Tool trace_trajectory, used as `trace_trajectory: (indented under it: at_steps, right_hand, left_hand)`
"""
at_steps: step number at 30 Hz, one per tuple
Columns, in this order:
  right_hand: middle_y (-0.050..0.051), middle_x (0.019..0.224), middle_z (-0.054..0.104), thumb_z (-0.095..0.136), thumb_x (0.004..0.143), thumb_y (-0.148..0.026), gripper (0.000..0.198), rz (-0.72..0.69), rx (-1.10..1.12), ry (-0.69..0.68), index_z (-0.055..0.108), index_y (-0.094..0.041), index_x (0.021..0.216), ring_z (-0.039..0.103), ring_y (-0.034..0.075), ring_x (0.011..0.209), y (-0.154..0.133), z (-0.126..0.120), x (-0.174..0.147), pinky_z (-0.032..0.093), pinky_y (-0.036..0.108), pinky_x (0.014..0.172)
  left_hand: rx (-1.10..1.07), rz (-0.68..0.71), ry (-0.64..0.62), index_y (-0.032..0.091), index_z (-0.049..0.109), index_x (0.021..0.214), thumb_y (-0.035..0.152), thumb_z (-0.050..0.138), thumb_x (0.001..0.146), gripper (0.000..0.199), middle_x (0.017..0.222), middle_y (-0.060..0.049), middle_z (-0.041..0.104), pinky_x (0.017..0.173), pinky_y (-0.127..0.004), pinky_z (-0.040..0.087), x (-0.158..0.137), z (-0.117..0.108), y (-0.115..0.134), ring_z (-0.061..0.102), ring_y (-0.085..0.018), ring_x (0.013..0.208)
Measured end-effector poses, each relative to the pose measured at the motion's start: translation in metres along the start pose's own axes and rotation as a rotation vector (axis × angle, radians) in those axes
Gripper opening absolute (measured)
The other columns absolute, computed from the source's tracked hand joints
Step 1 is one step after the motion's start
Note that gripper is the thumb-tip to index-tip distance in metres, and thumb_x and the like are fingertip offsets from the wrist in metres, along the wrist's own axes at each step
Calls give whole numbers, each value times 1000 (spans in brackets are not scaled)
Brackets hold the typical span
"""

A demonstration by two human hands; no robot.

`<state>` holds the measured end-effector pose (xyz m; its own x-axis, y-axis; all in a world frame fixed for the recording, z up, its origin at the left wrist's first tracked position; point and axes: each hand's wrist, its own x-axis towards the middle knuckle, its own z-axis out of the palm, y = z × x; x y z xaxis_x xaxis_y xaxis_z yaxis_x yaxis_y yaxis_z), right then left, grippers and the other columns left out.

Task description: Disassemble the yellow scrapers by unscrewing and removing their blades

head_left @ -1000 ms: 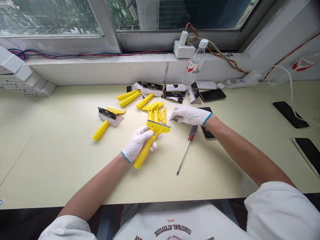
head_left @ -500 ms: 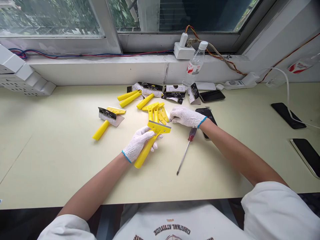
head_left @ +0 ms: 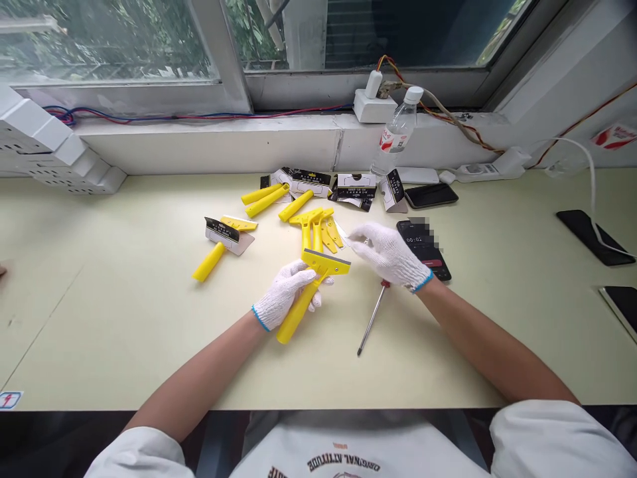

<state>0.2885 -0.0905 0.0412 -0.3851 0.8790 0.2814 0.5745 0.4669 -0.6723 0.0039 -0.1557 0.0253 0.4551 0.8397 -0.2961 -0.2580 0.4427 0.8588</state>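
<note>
My left hand (head_left: 284, 292), in a white knit glove, grips a yellow plastic scraper (head_left: 312, 287) by its handle, with the wide head pointing up and right. My right hand (head_left: 391, 252), also gloved, hovers just right of that head and pinches a thin metal blade (head_left: 344, 234) at its fingertips. Behind the hands lies a pile of yellow scraper parts (head_left: 315, 224). A red-handled screwdriver (head_left: 371, 317) rests on the table under my right wrist.
A packaged scraper (head_left: 219, 245) lies to the left, with black-and-white card sleeves (head_left: 348, 186) at the back. A phone showing a timer (head_left: 424, 240) sits by my right hand; other phones (head_left: 590, 228) lie farther right. Water bottle (head_left: 399, 129) and power strips line the sill.
My right hand has lifted off the pile with the thin blade and drawn back toward the scraper head. The left hand keeps its hold. The view shifted slightly.
</note>
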Motion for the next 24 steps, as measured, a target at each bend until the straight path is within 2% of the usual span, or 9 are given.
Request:
trace_trajectory:
  at_steps: [2, 4, 8, 12, 17, 24]
  right_hand:
    - [6, 113, 81, 61, 109, -37, 25, 114, 228, -119, 77, -26, 124, 75, 26, 98, -17, 1, -12, 58, 41, 89]
    - [3, 102, 80, 61, 107, -37, 23, 198, 341, -248, 80, -25, 115, 74, 23, 91, -29, 2, -22, 57, 38, 82]
    - [-2, 73, 68, 66, 100, -36, 23, 278, 367, -398, 71, -23, 82, 58, 16, 66, -36, 0, -34, 43, 31, 61]
    - [-3, 68, 64, 66, 100, -35, 25, 264, 326, -471, 66, -23, 78, 53, 15, 62, -35, -3, -41, 40, 31, 60]
    - [-5, 66, 53, 60, 101, -27, 27, 79, 157, -372, 59, -23, 75, 44, 12, 60, -39, -3, -48, 34, 31, 61]
    - [-3, 69, 57, 54, 103, -25, 28, 102, 178, -88, 60, -22, 76, 49, 13, 61, -50, 20, -56, 38, 30, 64]
  left_hand:
    - [0, -23, -48, 17, 69, 124, 51, 82, 96, 46, 119, -17, 84, 51, -28, 60, -1, 0, -1, 75, -17, 59]
    - [14, -55, -90, 18, 69, 125, 53, 82, 97, 46, 118, -17, 84, 50, -28, 59, -2, -1, -2, 75, -17, 58]
    - [89, -87, -163, 18, 73, 130, 54, 80, 100, 47, 121, -18, 84, 51, -28, 59, -4, -2, -2, 76, -17, 60]
    - [165, -93, -273, 15, 77, 133, 56, 80, 100, 52, 126, -20, 83, 52, -27, 56, -5, -2, -1, 72, -15, 58]
    - [201, -97, -299, 15, 78, 135, 59, 79, 102, 55, 125, -21, 82, 50, -27, 54, -6, 0, 1, 69, -13, 55]
    - [160, -66, -214, 16, 74, 134, 59, 80, 100, 55, 123, -19, 82, 52, -29, 55, -8, 2, -3, 70, -15, 55]
